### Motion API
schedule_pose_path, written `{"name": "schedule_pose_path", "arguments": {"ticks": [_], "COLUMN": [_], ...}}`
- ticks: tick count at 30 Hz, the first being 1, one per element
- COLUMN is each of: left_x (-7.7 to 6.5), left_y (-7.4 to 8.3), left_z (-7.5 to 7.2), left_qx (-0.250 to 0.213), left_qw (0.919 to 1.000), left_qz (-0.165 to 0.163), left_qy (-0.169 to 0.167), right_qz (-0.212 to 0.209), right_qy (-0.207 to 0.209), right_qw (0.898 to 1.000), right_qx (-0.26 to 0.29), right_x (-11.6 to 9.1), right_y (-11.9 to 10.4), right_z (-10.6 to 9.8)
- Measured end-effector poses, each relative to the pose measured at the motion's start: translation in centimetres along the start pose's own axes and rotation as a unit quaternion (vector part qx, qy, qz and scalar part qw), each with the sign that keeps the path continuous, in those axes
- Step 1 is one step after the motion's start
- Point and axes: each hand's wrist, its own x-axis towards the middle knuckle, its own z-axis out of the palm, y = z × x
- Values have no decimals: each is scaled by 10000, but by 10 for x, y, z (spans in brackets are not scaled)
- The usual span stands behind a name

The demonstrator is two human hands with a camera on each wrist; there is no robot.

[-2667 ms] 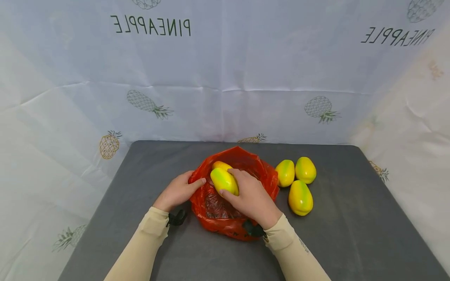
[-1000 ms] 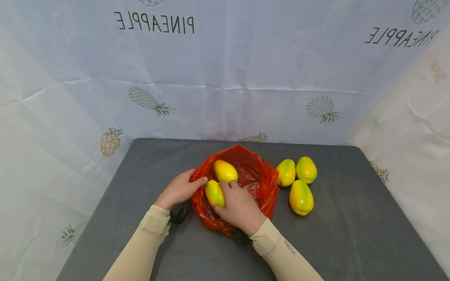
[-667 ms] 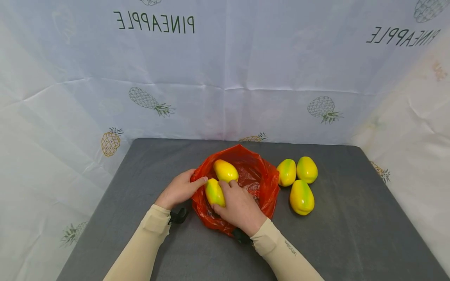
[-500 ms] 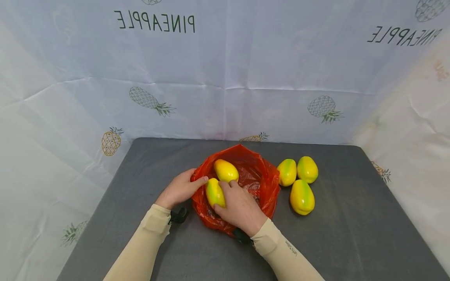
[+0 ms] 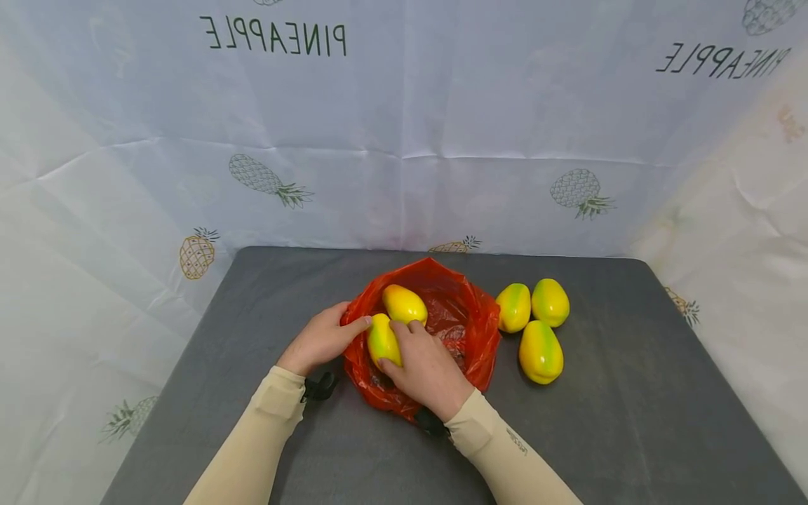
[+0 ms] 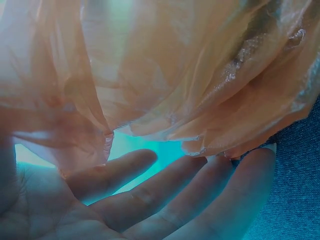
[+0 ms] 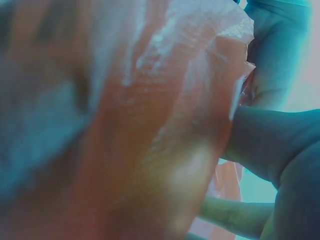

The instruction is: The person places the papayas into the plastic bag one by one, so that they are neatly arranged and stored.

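Observation:
A red plastic bag [image 5: 435, 277] stands with its mouth wide on the grey table. My left hand [image 5: 318, 340] holds the bag's left rim, thumb over the inside and fingers outside. The left wrist view shows those fingers [image 6: 155, 195] stretched along the translucent bag wall [image 6: 140, 75]. Inside the mouth, my right hand [image 5: 429, 365] grips a yellow-green mango [image 5: 382, 340] at the left side. Behind it lies a second mango [image 5: 405, 306] in the bag. In the right wrist view the bag wall [image 7: 165, 100] hides most of what the right hand [image 7: 300, 170] grips.
To the right of the bag, three more mangoes lie close together on the table: one near the bag's edge [image 5: 514, 308], one behind [image 5: 550, 302], one in front [image 5: 541, 352]. A white pineapple-print cloth [image 5: 404, 126] hangs behind the table [image 5: 631, 393].
My right hand has carried its mango from above the middle of the bag down to the left inside it, uncovering the other mango. The left hand has stayed at the rim.

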Motion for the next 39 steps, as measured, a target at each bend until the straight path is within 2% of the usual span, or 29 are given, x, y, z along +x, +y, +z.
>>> {"name": "schedule_pose_path", "arguments": {"ticks": [7,15,22,28,32,39], "left_x": [-1,-2,-1,-1,0,1], "left_y": [2,3,1,-1,-1,0], "left_z": [-1,-1,-1,-2,-3,-1], "left_qx": [22,44,-91,-49,-74,-88], "left_qw": [10000,9999,9998,9998,9998,9997], "left_qz": [-34,-124,-152,-141,-123,-136], "left_qy": [-23,-63,-99,-103,-122,-170], "right_qz": [131,282,727,1231,1563,1991], "right_qy": [-91,225,586,857,900,937], "right_qw": [9997,9985,9953,9886,9831,9749], "right_qx": [195,405,258,-101,-323,-347], "right_x": [-2,-14,-41,-66,-79,-96], "right_y": [1,15,55,97,115,137], "right_z": [-10,-48,-86,-108,-111,-101]}}
